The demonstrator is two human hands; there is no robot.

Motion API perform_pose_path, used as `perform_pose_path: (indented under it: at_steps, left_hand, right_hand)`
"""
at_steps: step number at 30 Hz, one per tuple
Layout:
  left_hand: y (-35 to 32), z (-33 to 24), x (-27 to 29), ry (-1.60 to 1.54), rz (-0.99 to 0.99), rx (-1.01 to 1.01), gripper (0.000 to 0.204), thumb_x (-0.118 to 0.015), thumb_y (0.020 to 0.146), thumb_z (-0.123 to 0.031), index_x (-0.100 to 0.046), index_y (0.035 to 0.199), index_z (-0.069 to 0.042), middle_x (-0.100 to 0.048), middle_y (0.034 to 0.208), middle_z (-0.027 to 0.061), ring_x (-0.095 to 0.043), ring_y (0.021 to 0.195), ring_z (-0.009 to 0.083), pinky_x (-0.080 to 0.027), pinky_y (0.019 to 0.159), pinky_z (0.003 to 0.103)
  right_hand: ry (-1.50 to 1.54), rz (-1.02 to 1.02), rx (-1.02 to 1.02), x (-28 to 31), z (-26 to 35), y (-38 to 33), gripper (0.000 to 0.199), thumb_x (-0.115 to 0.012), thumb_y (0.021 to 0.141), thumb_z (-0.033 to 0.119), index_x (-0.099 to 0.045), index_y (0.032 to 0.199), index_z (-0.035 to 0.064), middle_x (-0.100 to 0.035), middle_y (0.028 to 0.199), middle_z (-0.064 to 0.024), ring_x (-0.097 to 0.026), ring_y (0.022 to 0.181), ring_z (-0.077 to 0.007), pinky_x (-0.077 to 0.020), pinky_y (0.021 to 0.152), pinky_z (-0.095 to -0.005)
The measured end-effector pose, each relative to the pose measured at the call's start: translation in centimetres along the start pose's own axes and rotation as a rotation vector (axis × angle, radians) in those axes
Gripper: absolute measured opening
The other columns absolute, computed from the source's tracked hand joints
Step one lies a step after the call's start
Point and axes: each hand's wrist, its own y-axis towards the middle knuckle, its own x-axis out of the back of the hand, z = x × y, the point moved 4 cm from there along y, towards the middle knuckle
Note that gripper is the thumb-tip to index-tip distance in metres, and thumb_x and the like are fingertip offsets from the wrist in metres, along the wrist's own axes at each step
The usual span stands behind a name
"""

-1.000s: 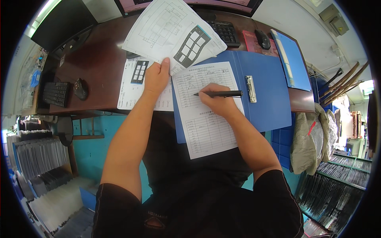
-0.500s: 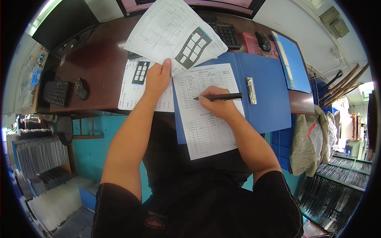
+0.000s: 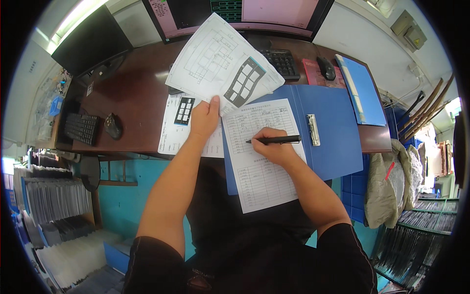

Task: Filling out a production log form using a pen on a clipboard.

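My right hand (image 3: 274, 146) grips a black pen (image 3: 281, 139), its tip on a printed form (image 3: 267, 183) with tables and some handwriting. The form rests on an open blue clipboard folder (image 3: 335, 132) and overhangs the desk's front edge. With thumb on top, my left hand (image 3: 204, 117) pinches the lower corner of a raised sheaf of drawing sheets (image 3: 208, 54), which shows line diagrams and a dark panel with pale squares. Beneath that hand lies another white sheet (image 3: 170, 132) with a similar dark panel picture and handwriting.
On the brown desk (image 3: 132, 117) stand a large monitor (image 3: 284, 19) and a dark screen (image 3: 90, 41). Keyboards (image 3: 281, 63) and mice (image 3: 112, 126) lie at both sides. A blue binder (image 3: 360, 90) sits at the right, and racks of thin sheets (image 3: 58, 201) flank me below.
The whole view has shifted, so the desk sits lower and more of the monitor shows. The pen tip has moved slightly down the form. Both hands keep their holds.
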Motion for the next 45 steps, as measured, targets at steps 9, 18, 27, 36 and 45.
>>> perform_pose_path:
  at_steps: [9,18,27,36,45]
  left_hand:
    - [0.3,0.2,-0.1,-0.003,0.003,0.0,0.052,-0.055,0.101,-0.041,-0.067,0.082,0.006,-0.067,0.07,0.0222,-0.066,0.067,0.0346,-0.049,0.065,0.041]
    - [0.1,0.3,-0.1,-0.014,0.017,0.071,0.062,-0.056,0.101,-0.048,-0.066,0.078,0.008,-0.068,0.072,0.0143,-0.063,0.067,0.017,-0.05,0.063,0.031]
    - [0.0,0.3,0.0,0.005,0.01,0.084,0.061,-0.056,0.102,-0.047,-0.064,0.077,0.007,-0.068,0.073,0.0143,-0.063,0.068,0.0172,-0.051,0.065,0.03]
    - [0.2,0.1,-0.2,-0.008,0.001,0.071,0.06,-0.056,0.102,-0.047,-0.064,0.078,0.007,-0.067,0.072,0.0139,-0.063,0.066,0.017,-0.051,0.064,0.03]
    - [-0.1,0.3,0.0,0.002,-0.013,0.085,0.053,-0.055,0.101,-0.043,-0.069,0.084,0.006,-0.068,0.07,0.0189,-0.066,0.068,0.0299,-0.05,0.068,0.039]
  right_hand:
    - [0.001,0.002,0.004,0.2,0.2,0.1,0.011,-0.073,0.083,0.012,-0.072,0.086,0.0012,-0.071,0.077,-0.0065,-0.064,0.069,-0.0134,-0.0505,0.063,-0.0273]
    - [0.039,0.016,-0.074,0.2,0.0,-0.1,0.01,-0.073,0.082,0.011,-0.072,0.085,0.0014,-0.069,0.075,-0.0042,-0.06,0.067,-0.0102,-0.0481,0.06,-0.0256]
    - [0.028,-0.065,0.051,0.4,-0.2,0.1,0.01,-0.072,0.082,0.01,-0.07,0.081,0.0006,-0.067,0.073,-0.0049,-0.059,0.064,-0.0107,-0.0464,0.058,-0.0267]
    - [0.107,-0.053,-0.006,1.9,-0.6,0.0,0.011,-0.072,0.084,0.011,-0.07,0.084,0.0004,-0.067,0.074,-0.0032,-0.058,0.067,-0.0095,-0.046,0.059,-0.0252]
    - [-0.003,-0.034,-0.017,4.3,-1.9,-0.2,0.017,-0.075,0.085,0.013,-0.073,0.097,0.0006,-0.071,0.084,-0.0049,-0.062,0.075,-0.0107,-0.0514,0.069,-0.0255]
